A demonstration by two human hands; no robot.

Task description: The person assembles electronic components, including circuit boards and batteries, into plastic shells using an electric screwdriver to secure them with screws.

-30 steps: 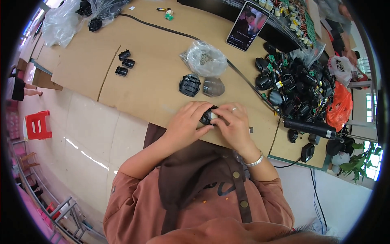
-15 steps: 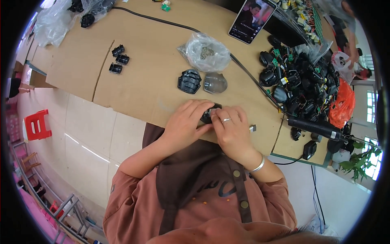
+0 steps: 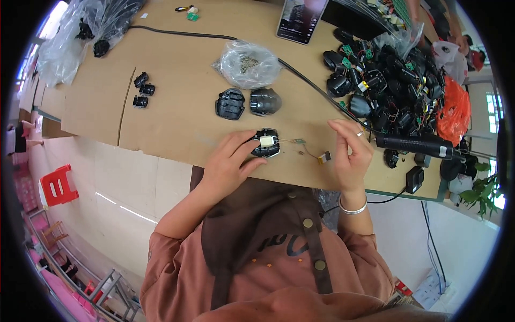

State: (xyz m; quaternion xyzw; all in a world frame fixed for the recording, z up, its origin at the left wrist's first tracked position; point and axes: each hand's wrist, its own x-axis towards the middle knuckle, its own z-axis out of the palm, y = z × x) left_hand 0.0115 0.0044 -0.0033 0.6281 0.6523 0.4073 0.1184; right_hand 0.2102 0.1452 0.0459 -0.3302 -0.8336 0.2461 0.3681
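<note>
On the person's side of the clear plastic bag [image 3: 249, 65], a black housing [image 3: 270, 151] with a white block [image 3: 266, 141] lies on the counter [image 3: 177, 123], its left part gripped between the half-curled fingers and thumb of the left hand [image 3: 229, 159]. Right of the bag and nearer the person, the right hand [image 3: 352, 154] is released, partly open, beside a small yellow-banded wired piece [image 3: 324, 157].

- Black on the casing [image 3: 274, 148], cream on its block [image 3: 266, 141].
- Green on the board [image 3: 299, 141], right of the casing.
- Smoky grey on the cover [image 3: 265, 102], beyond the casing.
- Tan on the table [image 3: 177, 107], under the casing.
- Orange-red on the bag [image 3: 454, 112], far right of the casing.
- Red on the stool [image 3: 60, 186], left of the casing.
- Reddish brown, orange stars, on the shirt [image 3: 279, 279].
</note>
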